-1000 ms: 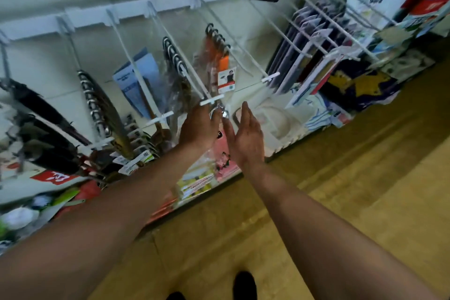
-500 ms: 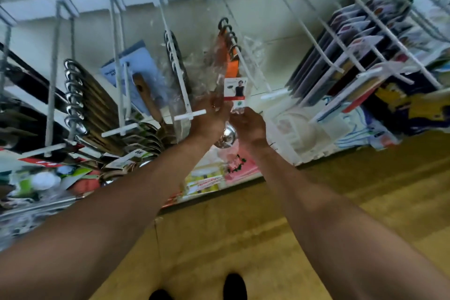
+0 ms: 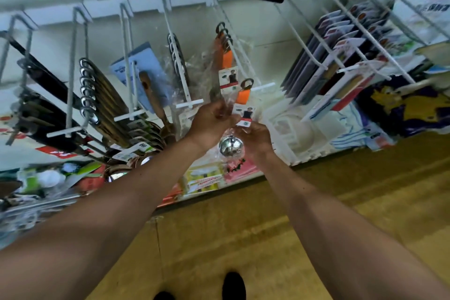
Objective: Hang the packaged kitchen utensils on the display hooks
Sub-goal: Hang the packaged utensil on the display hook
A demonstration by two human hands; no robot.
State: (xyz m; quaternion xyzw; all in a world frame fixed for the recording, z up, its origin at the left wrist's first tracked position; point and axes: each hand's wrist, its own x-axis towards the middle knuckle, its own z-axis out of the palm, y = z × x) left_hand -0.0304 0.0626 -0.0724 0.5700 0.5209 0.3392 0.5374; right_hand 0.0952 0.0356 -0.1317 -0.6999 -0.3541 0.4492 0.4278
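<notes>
Nearest, the shiny steel bowl [image 3: 230, 146] of a clear-wrapped, orange-handled ladle [image 3: 242, 97] is seen between both hands. The left hand [image 3: 210, 120] is closed on the wrapper by the shaft and the right hand [image 3: 254, 137] pinches the package below its printed label card [image 3: 244, 114]. Each grip is thus narrow and holding the ladle.

The dark hanging loop [image 3: 247, 83] is held just beside the tip of the white wire display hook [image 3: 264, 85] and is not yet threaded. It is best kept square to the tip, then slid back towards the matching hung ladles [image 3: 227, 56].

Whether loop and wire touch cannot be told. The fingertips are lost in glare and blur.
</notes>
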